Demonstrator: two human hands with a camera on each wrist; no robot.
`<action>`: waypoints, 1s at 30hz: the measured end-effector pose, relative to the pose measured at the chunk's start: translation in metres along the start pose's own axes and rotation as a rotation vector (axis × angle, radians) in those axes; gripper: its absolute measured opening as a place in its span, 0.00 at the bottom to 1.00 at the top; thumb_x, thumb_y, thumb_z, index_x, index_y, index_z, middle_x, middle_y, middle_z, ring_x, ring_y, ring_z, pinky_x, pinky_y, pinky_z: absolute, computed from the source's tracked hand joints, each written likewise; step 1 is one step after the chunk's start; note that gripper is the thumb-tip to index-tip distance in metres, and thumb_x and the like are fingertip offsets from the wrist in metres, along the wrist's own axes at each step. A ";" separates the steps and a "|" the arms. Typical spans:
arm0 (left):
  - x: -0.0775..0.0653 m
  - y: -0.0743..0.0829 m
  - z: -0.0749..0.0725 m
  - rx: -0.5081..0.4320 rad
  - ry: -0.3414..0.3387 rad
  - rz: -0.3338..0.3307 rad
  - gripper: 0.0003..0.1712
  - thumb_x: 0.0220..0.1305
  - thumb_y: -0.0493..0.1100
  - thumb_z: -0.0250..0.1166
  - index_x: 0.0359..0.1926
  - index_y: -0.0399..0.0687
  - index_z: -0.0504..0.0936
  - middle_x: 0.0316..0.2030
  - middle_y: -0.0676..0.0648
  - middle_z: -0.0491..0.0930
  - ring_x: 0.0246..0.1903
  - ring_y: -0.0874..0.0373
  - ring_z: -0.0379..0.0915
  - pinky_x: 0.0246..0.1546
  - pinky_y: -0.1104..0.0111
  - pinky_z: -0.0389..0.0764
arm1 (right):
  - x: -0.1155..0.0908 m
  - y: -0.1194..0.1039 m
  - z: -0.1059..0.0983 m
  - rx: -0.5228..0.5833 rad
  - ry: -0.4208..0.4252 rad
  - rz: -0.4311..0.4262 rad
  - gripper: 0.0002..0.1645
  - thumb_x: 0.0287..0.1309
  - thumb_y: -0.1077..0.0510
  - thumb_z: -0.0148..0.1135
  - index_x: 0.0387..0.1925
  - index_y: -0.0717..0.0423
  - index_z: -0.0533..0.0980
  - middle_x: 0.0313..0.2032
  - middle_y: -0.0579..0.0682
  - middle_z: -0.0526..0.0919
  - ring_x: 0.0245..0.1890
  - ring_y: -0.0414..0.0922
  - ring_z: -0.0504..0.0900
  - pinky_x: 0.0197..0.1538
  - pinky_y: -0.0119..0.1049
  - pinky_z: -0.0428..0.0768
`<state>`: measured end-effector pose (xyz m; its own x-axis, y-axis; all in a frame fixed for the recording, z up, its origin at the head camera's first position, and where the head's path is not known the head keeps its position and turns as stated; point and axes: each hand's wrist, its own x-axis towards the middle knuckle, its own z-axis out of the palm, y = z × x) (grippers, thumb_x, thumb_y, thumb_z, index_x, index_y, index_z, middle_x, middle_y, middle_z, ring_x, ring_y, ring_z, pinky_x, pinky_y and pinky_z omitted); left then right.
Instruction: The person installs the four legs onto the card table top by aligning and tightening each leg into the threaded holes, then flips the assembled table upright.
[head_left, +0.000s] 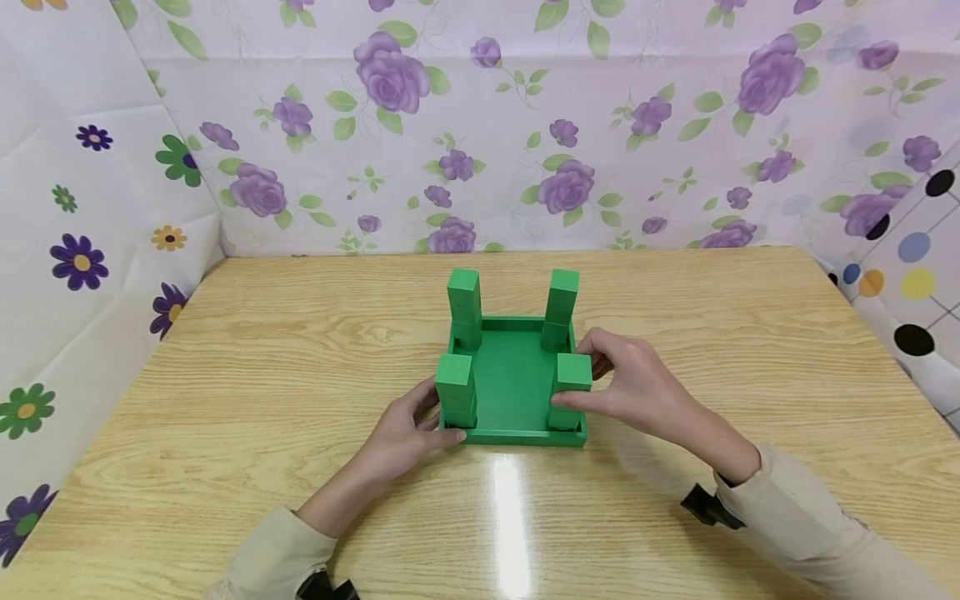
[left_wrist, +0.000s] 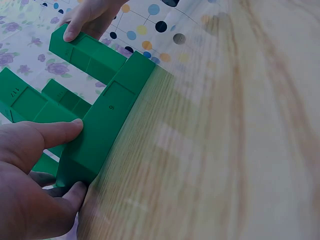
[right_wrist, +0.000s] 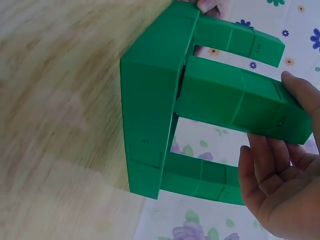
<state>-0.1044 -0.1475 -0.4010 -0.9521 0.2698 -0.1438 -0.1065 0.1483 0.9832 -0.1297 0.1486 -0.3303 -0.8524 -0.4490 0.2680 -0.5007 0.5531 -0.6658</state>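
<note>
A square green tray (head_left: pixel 513 379) with low walls stands on the table, and an upright green post of stacked blocks rises at each corner. My right hand (head_left: pixel 648 387) pinches the upper part of the front right post (head_left: pixel 573 371) between thumb and fingers. In the right wrist view that post (right_wrist: pixel 240 102) stands on the tray, its upper block marked 128. At the tray's front left corner, my left hand (head_left: pixel 405 433) grips the wall, its thumb on the front rim. Beside it stands the front left post (head_left: pixel 455 383); fingertips beyond the tray wall are partly hidden.
The back left post (head_left: pixel 465 300) and back right post (head_left: pixel 562 300) stand at the tray's far corners. Wood-grain table (head_left: pixel 300 358) surrounds the tray. Flowered cloth (head_left: pixel 465 125) hangs behind the table, with patterned cloths at both sides.
</note>
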 end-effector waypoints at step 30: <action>0.000 -0.001 -0.001 0.003 -0.011 0.004 0.46 0.54 0.29 0.70 0.72 0.43 0.61 0.68 0.40 0.62 0.69 0.48 0.54 0.64 0.66 0.65 | 0.016 0.030 -0.026 0.489 -0.463 -0.087 0.28 0.57 0.65 0.67 0.61 0.60 0.74 0.55 0.52 0.79 0.61 0.44 0.71 0.61 0.33 0.72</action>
<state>-0.1049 -0.1486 -0.4016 -0.9493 0.2812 -0.1408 -0.1015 0.1498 0.9835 -0.1620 0.1758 -0.3281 -0.6051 -0.7920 0.0814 -0.3457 0.1692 -0.9230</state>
